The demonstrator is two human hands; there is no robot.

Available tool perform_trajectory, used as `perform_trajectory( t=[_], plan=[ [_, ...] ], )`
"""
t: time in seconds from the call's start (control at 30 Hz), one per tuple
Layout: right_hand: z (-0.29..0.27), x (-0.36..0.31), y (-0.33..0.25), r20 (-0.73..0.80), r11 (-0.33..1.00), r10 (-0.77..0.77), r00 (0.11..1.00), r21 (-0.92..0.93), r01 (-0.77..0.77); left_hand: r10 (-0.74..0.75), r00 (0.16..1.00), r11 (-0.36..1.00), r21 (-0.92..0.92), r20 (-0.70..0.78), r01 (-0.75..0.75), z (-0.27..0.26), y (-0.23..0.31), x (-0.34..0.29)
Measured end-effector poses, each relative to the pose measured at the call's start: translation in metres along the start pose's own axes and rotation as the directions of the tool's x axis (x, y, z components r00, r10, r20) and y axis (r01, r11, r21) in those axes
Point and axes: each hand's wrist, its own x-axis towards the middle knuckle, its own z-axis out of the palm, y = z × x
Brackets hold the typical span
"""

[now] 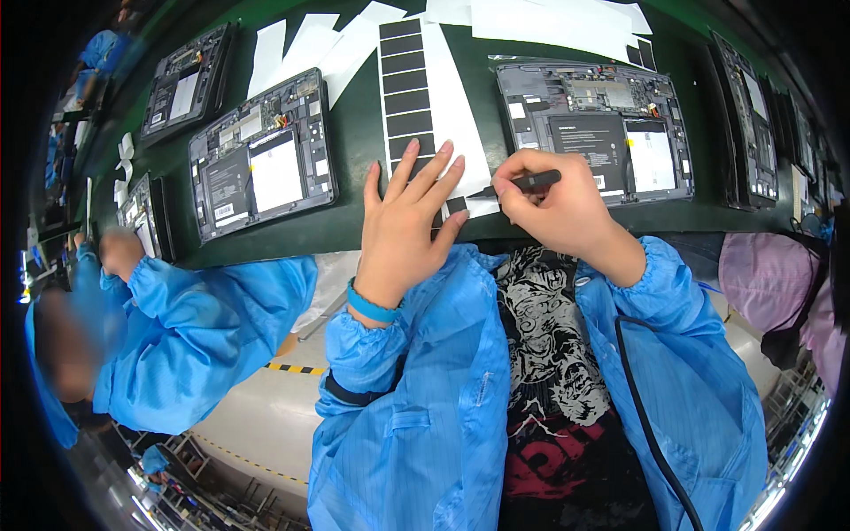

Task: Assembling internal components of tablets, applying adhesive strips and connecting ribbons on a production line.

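My left hand (403,217) lies with fingers spread on a white backing strip (384,97) that carries a column of black adhesive pieces (407,99). Its thumb rests against a black piece (456,205) near the table's front edge. In my right hand (558,196) is a pair of black tweezers (534,180), closed in the fingers. The pointed tip reaches left to the white sheet beside that black piece. Just beyond my right hand lies an opened tablet-like device (602,133), its battery and circuit board exposed. My left palm and fingers hide part of the strip.
Another opened device (259,155) lies left of the strip, with a stack of them (186,84) farther left. More devices (744,119) stand at the right. White sheets (549,19) overlap along the back. A co-worker in a blue sleeve (212,319) sits close on my left.
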Motion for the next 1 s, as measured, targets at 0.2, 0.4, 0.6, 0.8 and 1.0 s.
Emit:
perform_trajectory(
  t=[0.2, 0.4, 0.6, 0.8, 1.0],
  plan=[
    [0.001, 0.000, -0.005, 0.032, 0.996, 0.050, 0.998, -0.081, -0.047, -0.061, 0.998, 0.998, 0.022, -0.030, 0.062, 0.002, 0.005, 0.002],
    [0.005, 0.001, -0.002, 0.013, 0.994, 0.091, 0.996, -0.054, -0.090, -0.027, 0.999, 0.994, 0.102, -0.040, 0.031, 0.005, 0.002, 0.001],
    [0.005, 0.000, 0.002, -0.029, 0.997, 0.044, 0.999, -0.057, -0.046, -0.028, 0.998, 0.997, 0.071, -0.051, 0.032, 0.004, 0.002, 0.001],
    [0.008, 0.000, -0.001, 0.009, 0.992, 0.100, 0.995, -0.078, -0.099, -0.032, 0.998, 0.998, 0.055, -0.050, 0.034, 0.002, 0.001, 0.002],
    [0.007, -0.005, 0.002, 0.007, 0.997, 0.067, 0.998, 0.045, -0.067, -0.055, 0.997, 0.998, 0.011, -0.051, 0.056, 0.000, 0.002, 0.002]
  ],
)
